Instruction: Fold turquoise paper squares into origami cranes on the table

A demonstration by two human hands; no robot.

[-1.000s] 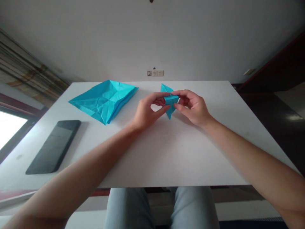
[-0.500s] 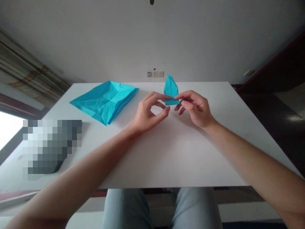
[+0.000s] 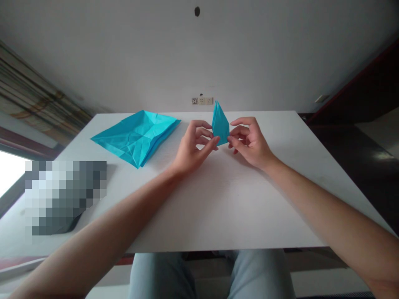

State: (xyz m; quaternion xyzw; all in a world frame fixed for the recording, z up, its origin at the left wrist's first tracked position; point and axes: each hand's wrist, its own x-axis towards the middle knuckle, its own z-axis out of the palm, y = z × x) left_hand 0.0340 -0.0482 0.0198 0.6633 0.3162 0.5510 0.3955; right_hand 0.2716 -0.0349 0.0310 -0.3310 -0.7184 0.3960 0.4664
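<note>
A small folded blue paper piece (image 3: 220, 123) stands upright just above the white table (image 3: 224, 199), its point up. My left hand (image 3: 193, 146) pinches its lower left edge with thumb and fingertips. My right hand (image 3: 249, 142) pinches its lower right edge. Both hands meet at the far middle of the table.
A stack of creased blue paper sheets (image 3: 137, 135) lies at the far left of the table. A dark flat object, blurred out (image 3: 64, 197), lies near the left edge. A wall with sockets (image 3: 202, 101) stands behind the table. My knees show under the front edge.
The folded piece has been turned from a low, crumpled-looking shape into an upright pointed one. Both hands shifted their pinch to its lower edges.
</note>
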